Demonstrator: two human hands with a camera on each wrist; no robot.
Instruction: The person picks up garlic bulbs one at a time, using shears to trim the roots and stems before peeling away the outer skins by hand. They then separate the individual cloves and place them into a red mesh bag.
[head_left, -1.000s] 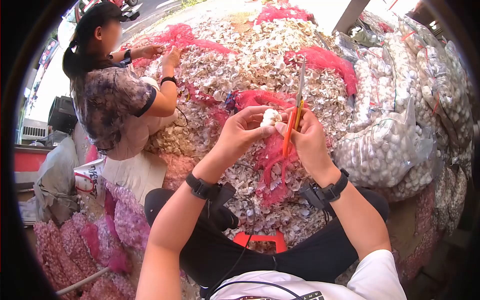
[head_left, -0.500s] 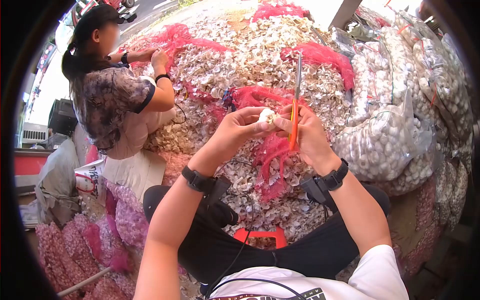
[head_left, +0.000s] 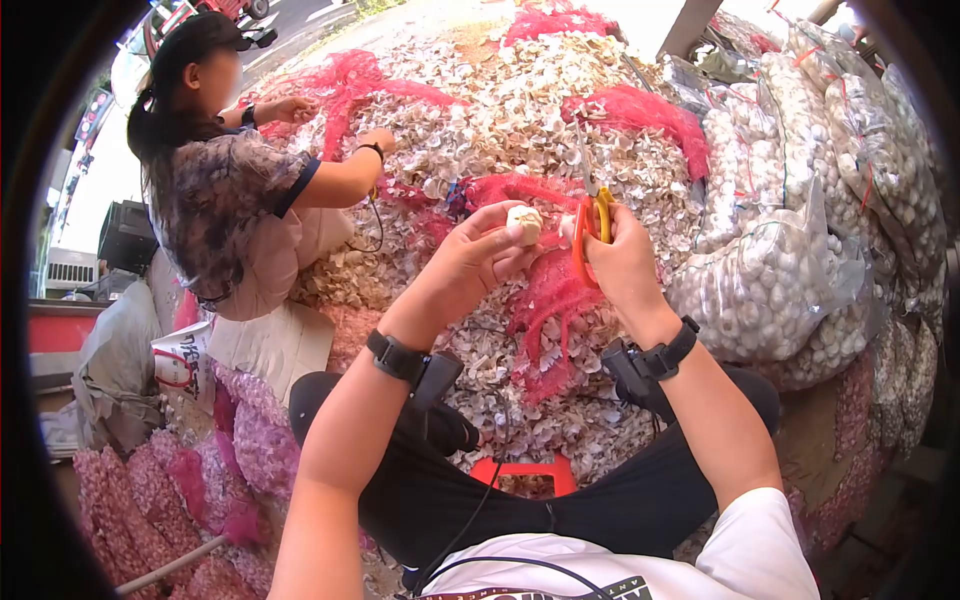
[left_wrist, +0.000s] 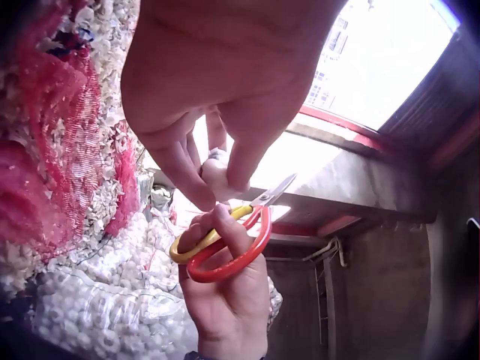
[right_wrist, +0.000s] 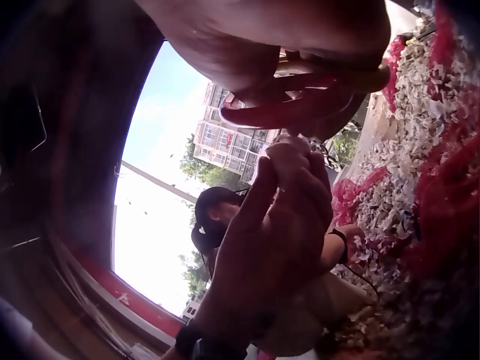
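In the head view, a white garlic bulb (head_left: 523,226) is pinched between the thumb and fingers of my left hand (head_left: 468,262). My right hand (head_left: 625,262), just to its right, grips scissors by their red and yellow handles (head_left: 583,243), blades pointing up and away. The left wrist view shows the bulb (left_wrist: 217,174) in the left fingers above the scissors (left_wrist: 225,251), which loop round the fingers of the right hand (left_wrist: 229,300). In the right wrist view the left hand (right_wrist: 262,255) holds the dim bulb (right_wrist: 289,157) below the red handle.
A heap of garlic skins (head_left: 430,150) with red netting (head_left: 640,112) lies ahead. Clear bags of bulbs (head_left: 765,300) stand right, pink net sacks (head_left: 150,500) lower left. Another person (head_left: 225,190) sits at the left. A red stool (head_left: 522,472) shows between the legs.
The hands have moved slightly apart, with the bulb now further from the scissors. The scissor handles have spread and the blades tilt left. The other person's nearer hand has moved right and down.
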